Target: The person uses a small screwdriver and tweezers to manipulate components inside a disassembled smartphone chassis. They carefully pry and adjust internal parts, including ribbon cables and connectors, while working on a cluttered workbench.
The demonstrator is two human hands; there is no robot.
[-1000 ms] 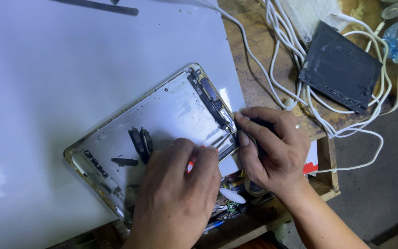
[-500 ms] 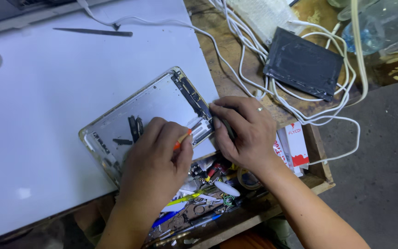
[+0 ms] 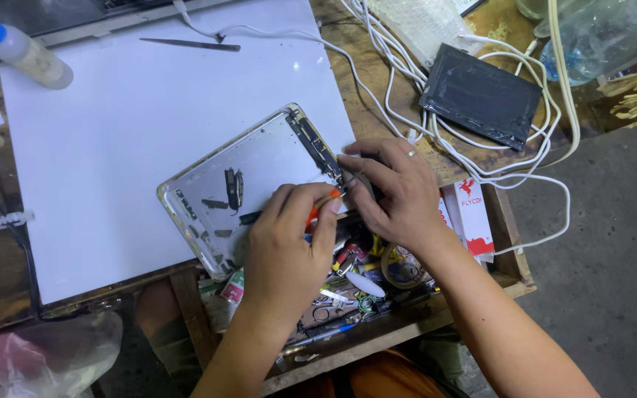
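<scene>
An opened silver tablet shell [image 3: 259, 166] lies tilted on a white mat [image 3: 112, 133], with small black parts and a circuit strip [image 3: 317, 147] along its right edge. My left hand [image 3: 289, 247] grips an orange-handled tool [image 3: 320, 204] whose tip points at the shell's lower right corner. My right hand [image 3: 396, 191], with a ring on one finger, pinches a thin dark part at that same corner, just beside the tool tip.
A black flat pack [image 3: 481, 96] wrapped in white cables [image 3: 422, 110] lies at the upper right. A squeeze bottle [image 3: 20, 48] and tweezers [image 3: 189, 45] rest at the top. An open drawer of small tools [image 3: 355, 287] sits below my hands. A red-and-white box [image 3: 473, 214] is at right.
The view has shifted, so the shell sits more to the middle. Both hands stay at the shell's lower right corner; the orange tool now shows more clearly between my left fingers.
</scene>
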